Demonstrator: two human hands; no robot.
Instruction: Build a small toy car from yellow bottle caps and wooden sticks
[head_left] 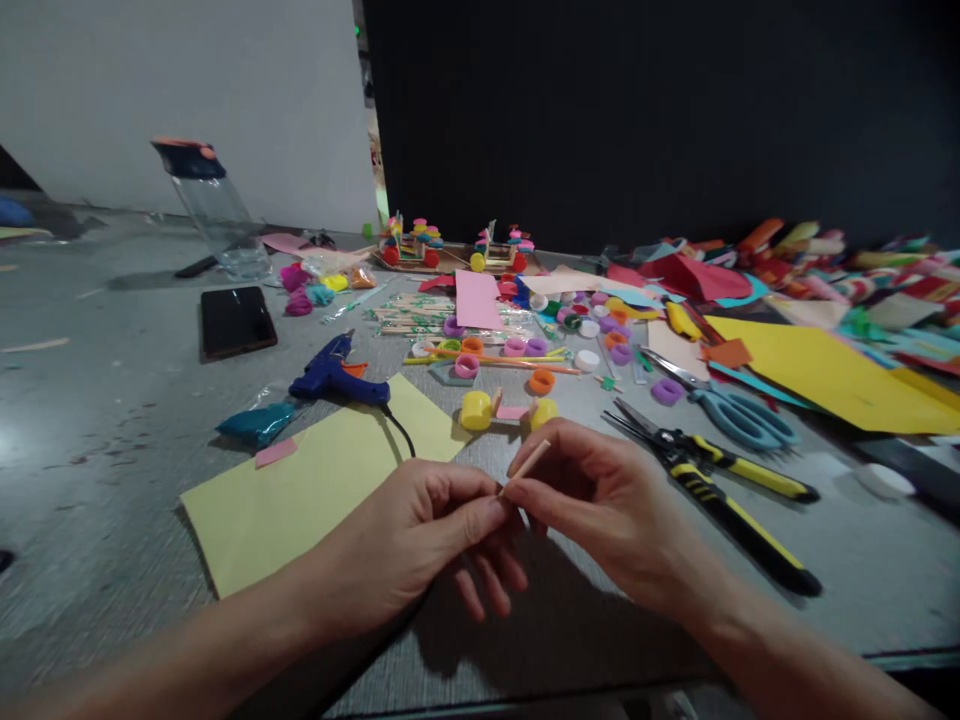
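Both hands up close: the left hand (427,540) pinches the lower end of a thin pale wooden stick (529,461) between thumb and forefinger, and the right hand (600,500) clamps it from the other side, fingertips meeting. The stick slants up and right, its tip free above the right fingers. Just beyond lie a pale yellow paper sheet (300,490) and yellow-handled black pliers (720,480), then a blue glue gun (337,375) and blue-handled scissors (739,418).

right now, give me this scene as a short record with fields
left hand: pinches lower end of wooden stick
right hand: pinches the same stick
right of hands: yellow-and-black pliers, blue scissors
left of hands: blue glue gun, yellow paper sheet
ahead: two yellow caps
surface: grey table
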